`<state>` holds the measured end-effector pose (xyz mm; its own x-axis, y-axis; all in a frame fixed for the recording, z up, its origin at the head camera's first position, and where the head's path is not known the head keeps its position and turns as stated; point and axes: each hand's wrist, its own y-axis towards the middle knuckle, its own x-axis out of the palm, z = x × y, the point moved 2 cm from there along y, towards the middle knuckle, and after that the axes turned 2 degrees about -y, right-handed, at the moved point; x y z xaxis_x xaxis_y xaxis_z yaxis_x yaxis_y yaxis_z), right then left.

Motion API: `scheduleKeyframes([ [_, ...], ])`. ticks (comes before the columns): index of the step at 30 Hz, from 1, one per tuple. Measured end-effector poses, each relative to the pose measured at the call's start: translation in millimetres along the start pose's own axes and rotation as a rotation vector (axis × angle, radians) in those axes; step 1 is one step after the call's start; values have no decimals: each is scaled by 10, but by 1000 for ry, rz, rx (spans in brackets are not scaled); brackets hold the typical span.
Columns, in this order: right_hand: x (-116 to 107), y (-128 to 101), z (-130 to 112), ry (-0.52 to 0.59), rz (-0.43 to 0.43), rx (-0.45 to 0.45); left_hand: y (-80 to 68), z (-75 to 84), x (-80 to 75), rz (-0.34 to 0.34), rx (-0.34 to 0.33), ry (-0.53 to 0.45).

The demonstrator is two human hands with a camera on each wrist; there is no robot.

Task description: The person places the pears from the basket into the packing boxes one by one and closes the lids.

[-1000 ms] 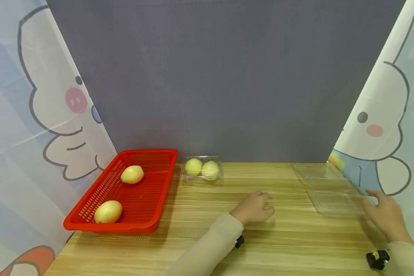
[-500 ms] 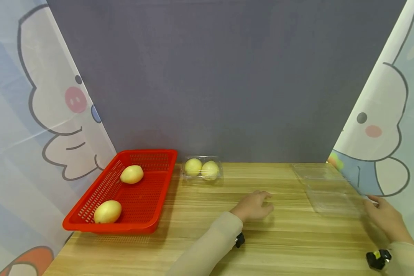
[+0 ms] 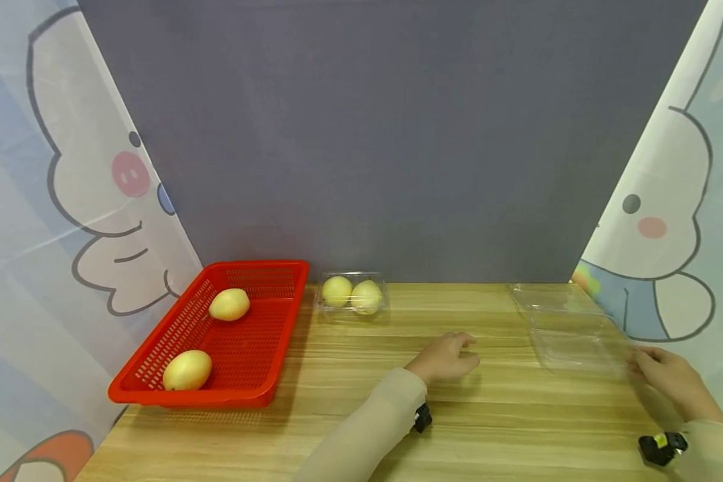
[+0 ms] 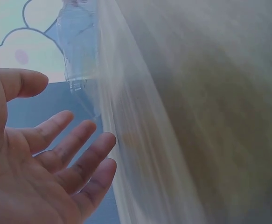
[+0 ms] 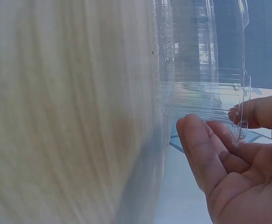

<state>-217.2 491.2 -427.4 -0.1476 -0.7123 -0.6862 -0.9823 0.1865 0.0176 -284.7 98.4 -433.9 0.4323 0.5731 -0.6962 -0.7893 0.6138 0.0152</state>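
My right hand (image 3: 669,378) is at the near right corner of a clear plastic clamshell box (image 3: 578,348), which lies with its lid folded back at the right side of the table. In the right wrist view, the thumb is on the rim of the clear box (image 5: 191,70) and the fingers are against its outer wall, pinching it. My left hand (image 3: 446,358) hovers over the middle of the table, its palm sideways and fingers loosely bent around nothing. The left wrist view shows this left hand (image 4: 56,154) with thumb and fingers spread apart, the clear box beyond it.
A red plastic basket (image 3: 265,395) at the left holds two yellow oval fruits, one fruit (image 3: 187,370) near and another fruit (image 3: 229,304) farther back. By the grey back panel (image 3: 361,147) stands a closed clear box (image 3: 352,311) with two yellow fruits.
My right hand has moved slightly left and down onto the corner of the clear box, and its thumb and fingers have closed on the rim. My left hand has stayed nearly still.
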Motion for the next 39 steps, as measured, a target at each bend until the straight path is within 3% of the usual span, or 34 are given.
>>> scheduleKeyframes([
  [13, 22, -18, -52, 48, -47, -33, 97, 37, 83, 38, -65, -173],
  [24, 141, 14, -122, 65, 17, -108, 184, 84, 203, 57, -110, -343],
  [39, 331, 42, -313, 49, -2, -164, 210, 134, 276, 72, -158, -409],
])
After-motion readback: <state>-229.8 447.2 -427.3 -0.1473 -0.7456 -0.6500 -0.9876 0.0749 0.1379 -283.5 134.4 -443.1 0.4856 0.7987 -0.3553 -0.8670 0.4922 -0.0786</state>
